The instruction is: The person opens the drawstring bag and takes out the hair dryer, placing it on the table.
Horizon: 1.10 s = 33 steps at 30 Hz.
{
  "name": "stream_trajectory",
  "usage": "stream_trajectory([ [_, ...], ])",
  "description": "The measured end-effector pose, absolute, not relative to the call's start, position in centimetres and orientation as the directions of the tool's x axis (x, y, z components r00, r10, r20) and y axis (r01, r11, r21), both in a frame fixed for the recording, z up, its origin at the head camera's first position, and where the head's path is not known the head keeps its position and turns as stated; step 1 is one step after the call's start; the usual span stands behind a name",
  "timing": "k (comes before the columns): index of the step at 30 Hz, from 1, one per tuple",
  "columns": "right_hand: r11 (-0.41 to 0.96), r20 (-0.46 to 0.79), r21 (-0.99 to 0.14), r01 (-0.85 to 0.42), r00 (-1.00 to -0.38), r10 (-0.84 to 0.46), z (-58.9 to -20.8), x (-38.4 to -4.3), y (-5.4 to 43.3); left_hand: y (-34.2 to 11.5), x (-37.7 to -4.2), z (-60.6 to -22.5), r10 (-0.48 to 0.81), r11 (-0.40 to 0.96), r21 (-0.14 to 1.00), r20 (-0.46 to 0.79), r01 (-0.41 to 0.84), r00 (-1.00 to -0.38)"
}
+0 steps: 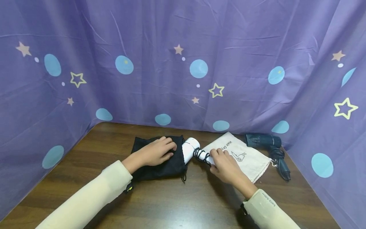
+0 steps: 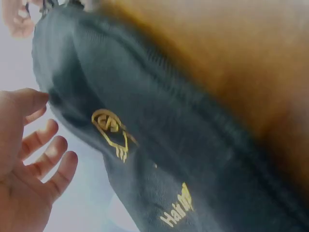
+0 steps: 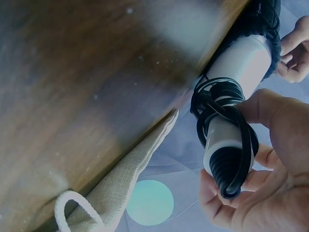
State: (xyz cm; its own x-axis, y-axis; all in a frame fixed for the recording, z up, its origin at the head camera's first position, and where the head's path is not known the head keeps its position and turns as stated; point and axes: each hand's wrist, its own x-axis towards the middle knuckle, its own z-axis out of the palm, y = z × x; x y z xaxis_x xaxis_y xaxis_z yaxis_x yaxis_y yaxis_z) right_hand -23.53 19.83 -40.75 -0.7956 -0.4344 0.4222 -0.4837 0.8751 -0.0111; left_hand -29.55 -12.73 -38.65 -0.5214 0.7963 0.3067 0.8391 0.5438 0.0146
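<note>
A white hair dryer (image 1: 188, 150) lies with one end inside the mouth of a black drawstring bag (image 1: 160, 170). Black cord is wound around its handle (image 3: 224, 140). My right hand (image 1: 226, 167) holds that handle, with the thumb on one side and fingers behind. My left hand (image 1: 157, 151) rests over the black bag. In the left wrist view, the thumb touches the bag's edge and the other fingers are spread, loosely bent. Gold lettering and a dryer drawing (image 2: 113, 133) mark the bag. The part of the dryer inside the bag is hidden.
A cream drawstring bag (image 1: 248, 159) with a printed dryer lies flat beside my right hand. Behind it, at the right, is a dark blue hair dryer (image 1: 260, 140) with its cord wrapped. A purple patterned curtain (image 1: 160, 70) encloses the wooden table (image 1: 183, 206).
</note>
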Motion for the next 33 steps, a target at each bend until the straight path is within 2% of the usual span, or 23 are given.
stream_trajectory([
  [13,0.873,0.412,-0.022,-0.487,-0.8,-0.436,-40.7,-23.6,20.1,-11.3,-25.5,-39.5,0.862,0.467,-0.097,0.273,0.879,-0.428],
  [23,0.874,0.41,-0.021,-0.485,-0.802,-0.435,-40.7,-23.6,20.0,-11.3,-24.6,-40.2,0.88,0.469,-0.188,0.181,0.863,-0.439],
  [33,0.878,0.388,-0.043,-0.476,-0.818,-0.424,-40.5,-23.5,19.9,-12.0,-24.3,-40.4,0.882,0.47,-0.176,0.136,0.865,-0.451],
])
